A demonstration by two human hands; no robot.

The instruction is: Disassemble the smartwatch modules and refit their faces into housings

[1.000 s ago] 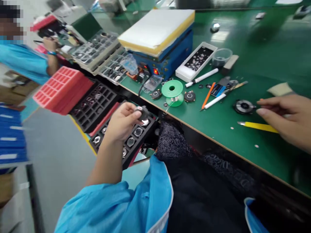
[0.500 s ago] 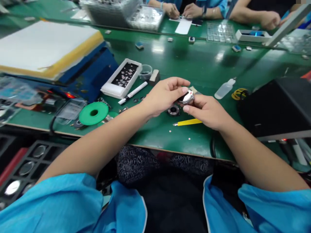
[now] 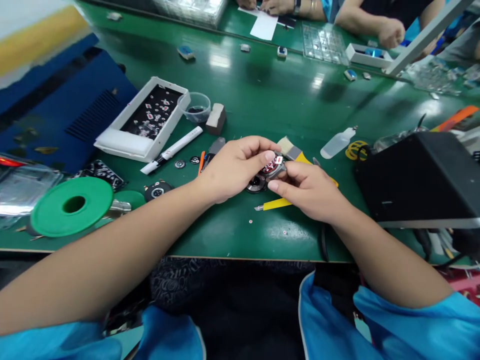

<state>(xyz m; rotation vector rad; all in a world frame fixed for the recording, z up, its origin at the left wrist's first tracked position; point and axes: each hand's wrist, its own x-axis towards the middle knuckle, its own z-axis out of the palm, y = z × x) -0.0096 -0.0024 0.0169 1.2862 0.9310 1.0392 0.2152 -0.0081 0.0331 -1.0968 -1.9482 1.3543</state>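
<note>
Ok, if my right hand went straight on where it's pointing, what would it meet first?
Your right hand would likely meet the round watch-like piece in your left hand; depth is unclear, they may be touching.

That tabletop [image 3: 225, 245] is smooth and glossy. Around the metal-rimmed round piece [image 3: 276, 170]: a slick plastic spool [image 3: 71, 224] at nine o'clock, cloudy plastic bottle [image 3: 337, 144] towards two, matt black box [image 3: 416, 175] at three.

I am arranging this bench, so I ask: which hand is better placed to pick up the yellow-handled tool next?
Probably the right hand: the yellow-handled tool lies nearest it, partly hidden behind it, while the left hand is farther away. Both hands hold the round piece, though.
</note>
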